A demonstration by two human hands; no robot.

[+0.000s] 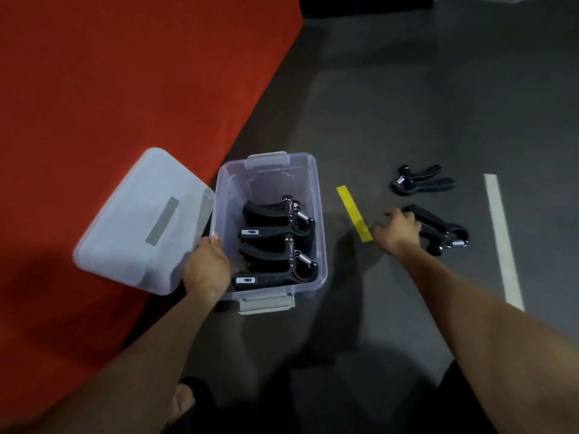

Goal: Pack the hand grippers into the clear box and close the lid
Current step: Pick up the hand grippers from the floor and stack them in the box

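head view: unreadable white labels [249, 232] on boxed grippers [277, 242]

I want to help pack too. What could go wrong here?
The lid leans loosely by the left hand and might slip. The right hand only reaches one hand gripper, so the far gripper could be forgotten. Two grippers already fill the clear box; more might block the lid.

No text or label here is legible.

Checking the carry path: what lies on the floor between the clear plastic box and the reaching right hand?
Head view: only a yellow tape strip on grey floor separates clear box from right hand.
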